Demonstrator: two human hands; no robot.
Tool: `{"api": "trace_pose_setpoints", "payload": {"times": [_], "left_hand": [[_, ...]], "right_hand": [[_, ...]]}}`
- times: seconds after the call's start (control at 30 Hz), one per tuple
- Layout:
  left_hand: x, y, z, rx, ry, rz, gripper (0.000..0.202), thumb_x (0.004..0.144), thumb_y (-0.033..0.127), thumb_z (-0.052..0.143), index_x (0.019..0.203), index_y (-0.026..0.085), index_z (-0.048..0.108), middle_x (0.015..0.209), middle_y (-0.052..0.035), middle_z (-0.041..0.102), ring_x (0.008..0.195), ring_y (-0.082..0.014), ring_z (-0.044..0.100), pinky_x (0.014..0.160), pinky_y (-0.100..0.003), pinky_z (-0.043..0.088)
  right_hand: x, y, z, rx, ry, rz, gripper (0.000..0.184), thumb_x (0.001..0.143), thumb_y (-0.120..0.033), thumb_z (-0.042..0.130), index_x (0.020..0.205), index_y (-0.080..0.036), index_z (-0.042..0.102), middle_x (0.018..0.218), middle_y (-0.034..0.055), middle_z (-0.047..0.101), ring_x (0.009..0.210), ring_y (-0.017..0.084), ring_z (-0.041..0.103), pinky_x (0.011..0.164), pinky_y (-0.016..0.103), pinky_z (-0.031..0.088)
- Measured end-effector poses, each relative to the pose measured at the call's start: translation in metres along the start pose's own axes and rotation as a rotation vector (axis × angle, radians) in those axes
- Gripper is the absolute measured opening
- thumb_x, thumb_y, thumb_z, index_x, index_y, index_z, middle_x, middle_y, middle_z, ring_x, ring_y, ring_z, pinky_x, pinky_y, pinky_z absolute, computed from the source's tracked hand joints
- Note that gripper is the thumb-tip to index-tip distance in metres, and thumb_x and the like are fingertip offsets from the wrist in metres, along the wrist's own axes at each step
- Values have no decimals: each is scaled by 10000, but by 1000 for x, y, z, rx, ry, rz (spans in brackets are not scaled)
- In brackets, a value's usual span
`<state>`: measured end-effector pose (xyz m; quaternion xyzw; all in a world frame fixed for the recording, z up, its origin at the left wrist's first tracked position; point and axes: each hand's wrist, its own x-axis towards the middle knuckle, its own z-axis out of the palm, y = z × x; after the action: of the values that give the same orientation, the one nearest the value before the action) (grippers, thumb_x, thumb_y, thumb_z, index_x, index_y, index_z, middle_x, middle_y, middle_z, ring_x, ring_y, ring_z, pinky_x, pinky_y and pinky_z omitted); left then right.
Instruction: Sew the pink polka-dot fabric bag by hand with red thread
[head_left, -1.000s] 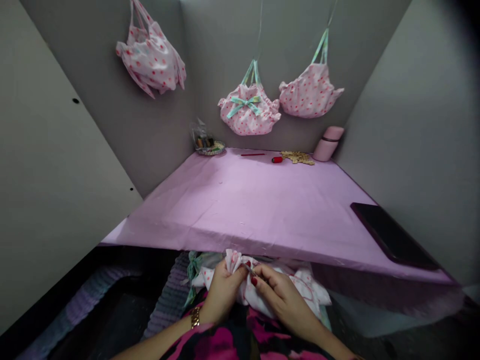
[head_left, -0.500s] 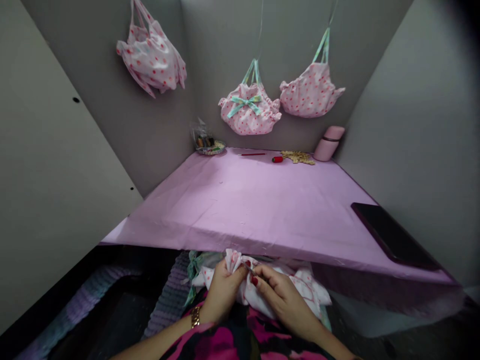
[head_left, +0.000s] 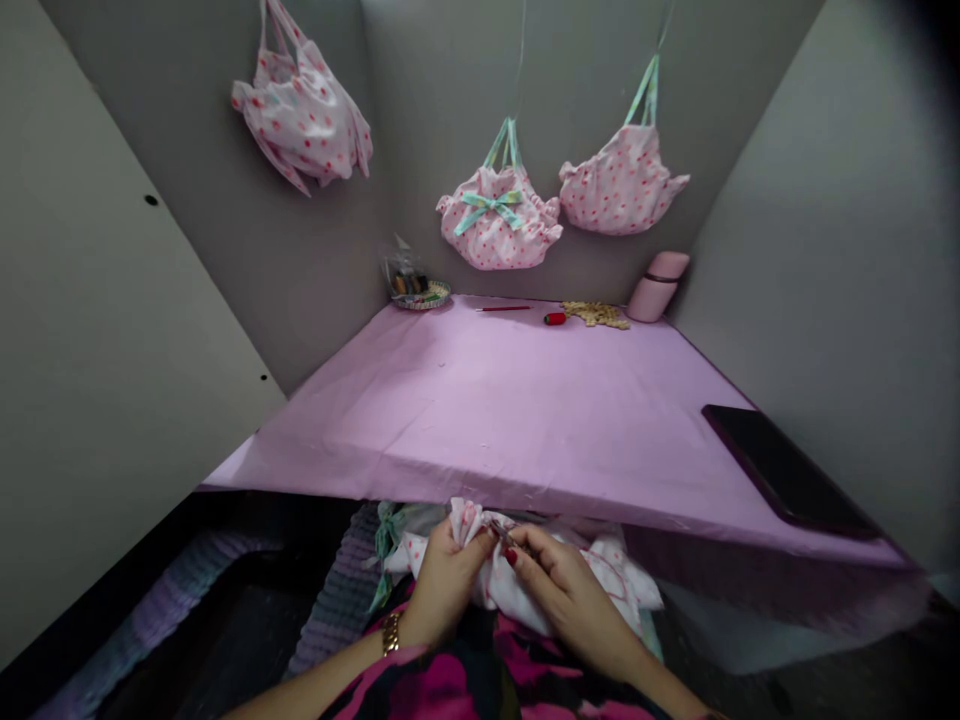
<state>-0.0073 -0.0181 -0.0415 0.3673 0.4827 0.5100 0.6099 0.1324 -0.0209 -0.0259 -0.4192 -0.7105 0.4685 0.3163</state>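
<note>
Head view: L hand pinches a bunched fold of the dotted cloth btwn thumb & fingers. R hand, just beside it, grips a small metal tool, tip at the fold by the L thumb; exact type too small to tell. Cloth is white w/ pink dots, spread over the lap just below the table's front edge, w/ green ties on its L side. Gold watch on L wrist.

Table's far edge, L to R: dish w/ clear bag, red pencil, red spool next to wooden mat, pink flask. Dark tablet flat at R edge. Above, 3 dotted pcs hang: one L, one mid w/ green bow, one R.
</note>
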Motion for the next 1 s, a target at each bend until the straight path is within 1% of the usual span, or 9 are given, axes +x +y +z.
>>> {"api": "trace_pose_setpoints", "payload": {"times": [0.23, 0.33, 0.43, 0.5, 0.57, 0.67, 0.8, 0.9, 1.0], "left_hand": [[-2, 3, 1, -30, -24, -22, 186, 658, 295, 610, 739, 130, 583, 692, -29, 606, 642, -155, 530, 640, -262, 413], [-1, 1, 0, -21, -29, -22, 221, 656, 325, 614, 767, 136, 586, 754, -47, 624, 712, -179, 547, 692, -280, 417], [0, -1, -2, 29, 2, -40, 251, 636, 361, 626, 742, 136, 589, 722, -53, 626, 717, -200, 553, 688, -288, 421], [0, -1, -2, 33, -8, -54, 266, 630, 372, 627, 748, 136, 596, 711, -53, 626, 721, -207, 555, 695, -293, 421], [-1, -1, -1, 2, -48, -67, 263, 636, 370, 622, 752, 135, 600, 704, -47, 623, 718, -202, 556, 706, -294, 418], [-2, 1, 0, -61, -108, -80, 228, 654, 347, 612, 738, 135, 597, 682, -29, 608, 672, -174, 545, 697, -284, 412], [-3, 2, 1, -36, -124, -88, 213, 644, 337, 619, 707, 135, 589, 659, -13, 588, 632, -152, 516, 651, -260, 398], [-3, 3, 1, 17, -134, -57, 218, 631, 332, 624, 710, 132, 590, 661, -13, 579, 643, -153, 503, 649, -253, 390], [-2, 4, 1, 60, -136, -9, 189, 637, 303, 610, 718, 134, 590, 668, -7, 568, 640, -148, 487, 640, -245, 381]], "right_hand": [[-1, -8, -5, -32, 119, -38, 219, 890, -304, 347, 960, -157, 494, 877, 50, 573, 783, 161, 530, 701, 253, 404], [11, 0, -29, -277, 307, -79, 223, 863, -306, 388, 987, -155, 498, 895, 70, 572, 807, 191, 522, 704, 277, 395], [31, 17, -67, -611, 564, -100, 256, 838, -306, 416, 1016, -146, 509, 921, 90, 562, 801, 210, 514, 690, 302, 385], [42, 26, -88, -810, 617, -67, 251, 810, -294, 445, 993, -150, 538, 900, 93, 562, 796, 233, 501, 683, 334, 382], [46, 29, -94, -883, 645, -71, 270, 772, -285, 486, 989, -140, 554, 931, 116, 539, 867, 274, 465, 740, 393, 356], [36, 17, -75, -738, 573, -186, 205, 795, -244, 458, 939, -147, 568, 941, 111, 519, 920, 258, 446, 810, 397, 327], [14, -8, -31, -360, 226, -232, 140, 830, -187, 434, 838, -178, 574, 795, 55, 545, 789, 182, 501, 696, 283, 394], [9, -16, -15, -331, 168, -253, 126, 795, -152, 477, 872, -179, 573, 808, 55, 533, 790, 184, 493, 687, 284, 390], [11, -19, -14, -375, 145, -262, 130, 781, -115, 470, 844, -177, 566, 799, 53, 517, 786, 187, 481, 683, 294, 379]]}}
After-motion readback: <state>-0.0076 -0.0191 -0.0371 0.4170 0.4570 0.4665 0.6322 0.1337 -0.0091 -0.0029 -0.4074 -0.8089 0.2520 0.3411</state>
